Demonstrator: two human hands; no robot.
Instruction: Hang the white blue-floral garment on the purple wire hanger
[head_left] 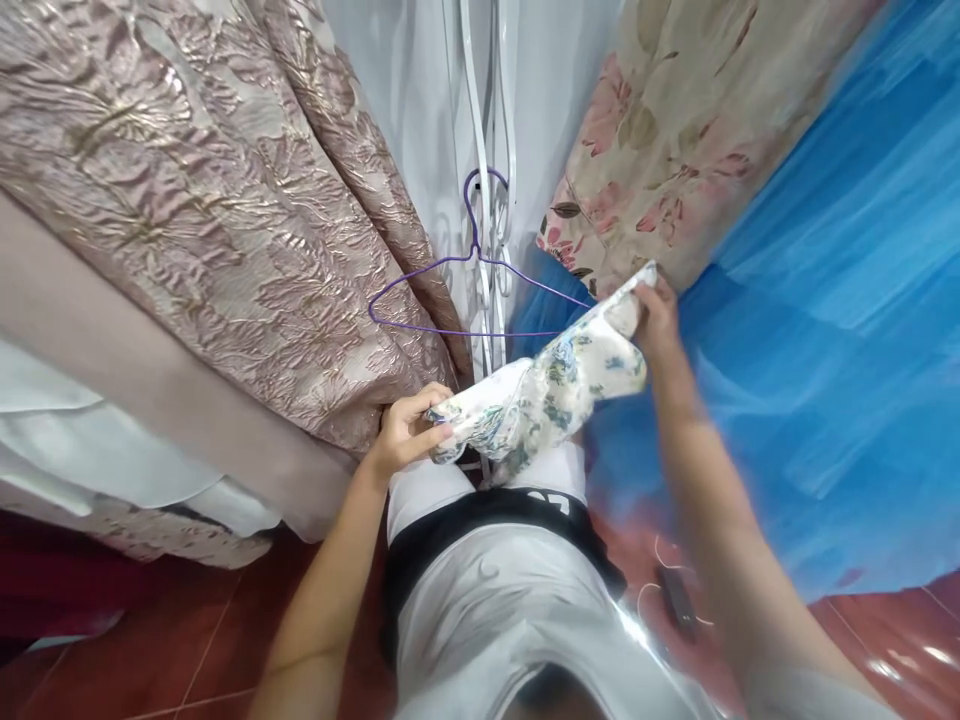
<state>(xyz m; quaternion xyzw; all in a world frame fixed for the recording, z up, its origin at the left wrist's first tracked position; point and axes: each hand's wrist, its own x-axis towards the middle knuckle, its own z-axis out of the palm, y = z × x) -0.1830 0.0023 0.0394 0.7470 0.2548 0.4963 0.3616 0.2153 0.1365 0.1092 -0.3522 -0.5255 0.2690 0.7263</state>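
Observation:
A white garment with a blue and yellow-green floral print [559, 385] is stretched between my two hands at waist height. My left hand [409, 430] pinches its left end, thumb in front. At the upper right corner, my right hand [658, 318] grips the other end, which is raised higher. The cloth sags and bunches in the middle, so its exact kind is unclear. Just behind it, a purple hanger [474, 258] hangs from a white metal rack [484, 120]; the cloth hides the hanger's lower right part.
Shiny pink embossed fabric [225, 200] hangs on the left, with white ruffled cloth [112, 440] beside it. Beige floral fabric [660, 130] and blue sheer fabric [810, 330] hang on the right. A dark object with a pale cord [679, 600] lies on the red tiled floor [202, 640].

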